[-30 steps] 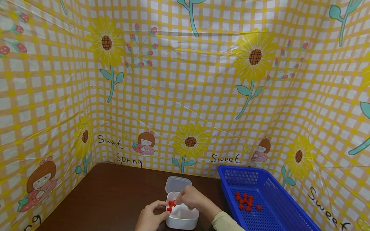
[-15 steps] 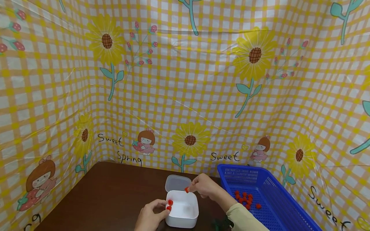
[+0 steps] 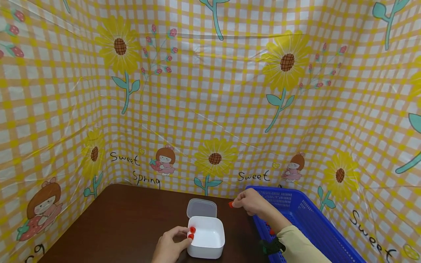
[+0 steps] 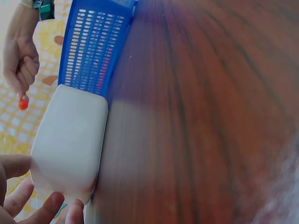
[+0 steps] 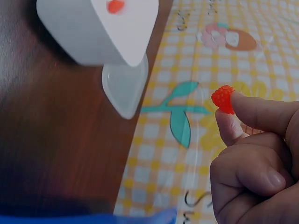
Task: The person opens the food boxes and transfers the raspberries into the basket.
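Observation:
A white lidless box (image 3: 206,252) stands on the dark table. My left hand (image 3: 169,244) holds it by the left side, fingertips at the wall and rim. Just inside that wall, close to the fingertips, are two red raspberries (image 3: 192,229). My right hand (image 3: 252,202) is raised behind and to the right of the box, near the blue basket's far left corner. Between its thumb and index finger it pinches one raspberry (image 5: 223,98), bumpy and bright red in the right wrist view. The left wrist view shows the box's outer wall (image 4: 70,135), with the inside hidden.
A translucent lid (image 3: 202,209) lies behind the box. To the right stands a blue perforated basket (image 3: 317,226); the right forearm hides most of the raspberries (image 3: 271,231) in it. A checked sunflower-print sheet (image 3: 210,109) closes off the back and both sides of the table.
My right hand has lifted a raspberry out of the box and carried it right and away toward the basket's far corner. The left hand has stayed at the box.

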`<state>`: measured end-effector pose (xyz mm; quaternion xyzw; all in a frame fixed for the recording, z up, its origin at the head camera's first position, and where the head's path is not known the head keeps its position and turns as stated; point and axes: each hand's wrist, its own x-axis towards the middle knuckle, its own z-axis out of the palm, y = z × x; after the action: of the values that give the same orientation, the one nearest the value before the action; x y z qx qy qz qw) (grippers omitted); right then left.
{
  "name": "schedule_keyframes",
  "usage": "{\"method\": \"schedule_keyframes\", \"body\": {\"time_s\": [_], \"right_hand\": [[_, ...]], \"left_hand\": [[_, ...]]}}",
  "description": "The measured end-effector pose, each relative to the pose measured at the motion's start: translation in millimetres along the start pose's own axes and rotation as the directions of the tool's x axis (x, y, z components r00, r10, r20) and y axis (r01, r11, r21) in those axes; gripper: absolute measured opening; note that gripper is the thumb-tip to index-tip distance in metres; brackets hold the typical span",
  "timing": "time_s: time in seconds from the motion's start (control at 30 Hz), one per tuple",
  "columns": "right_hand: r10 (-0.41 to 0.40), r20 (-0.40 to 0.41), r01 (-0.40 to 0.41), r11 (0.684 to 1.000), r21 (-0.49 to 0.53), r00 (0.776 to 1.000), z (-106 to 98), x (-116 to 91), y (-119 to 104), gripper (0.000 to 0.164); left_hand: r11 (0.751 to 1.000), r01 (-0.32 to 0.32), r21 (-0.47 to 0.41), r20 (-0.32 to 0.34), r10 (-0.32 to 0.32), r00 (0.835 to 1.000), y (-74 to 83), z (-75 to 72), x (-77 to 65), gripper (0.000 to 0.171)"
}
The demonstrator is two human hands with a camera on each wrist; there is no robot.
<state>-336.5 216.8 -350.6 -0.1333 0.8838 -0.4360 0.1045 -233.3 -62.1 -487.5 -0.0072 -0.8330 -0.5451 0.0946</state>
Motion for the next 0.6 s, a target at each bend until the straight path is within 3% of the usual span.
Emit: {"method": "schedule_keyframes", "body": {"time_s": [0.13,0.6], "right_hand": [[0.034,-0.056,-0.034,0.999,-0.004,0.998,-15,-6,6,0.010],[0.088,-0.118,-0.095,0.994,-0.060,0.989,-57,-29,39,0.018]], "left_hand": [[1.000,-0.002,-0.004,0.004,0.002,1.000,1.1,-1.0,-1.7,0.025],[1.000,-0.018,0.006,0.007,0.018,1.000,0.4,-2.7,-5.1,0.025]]}}
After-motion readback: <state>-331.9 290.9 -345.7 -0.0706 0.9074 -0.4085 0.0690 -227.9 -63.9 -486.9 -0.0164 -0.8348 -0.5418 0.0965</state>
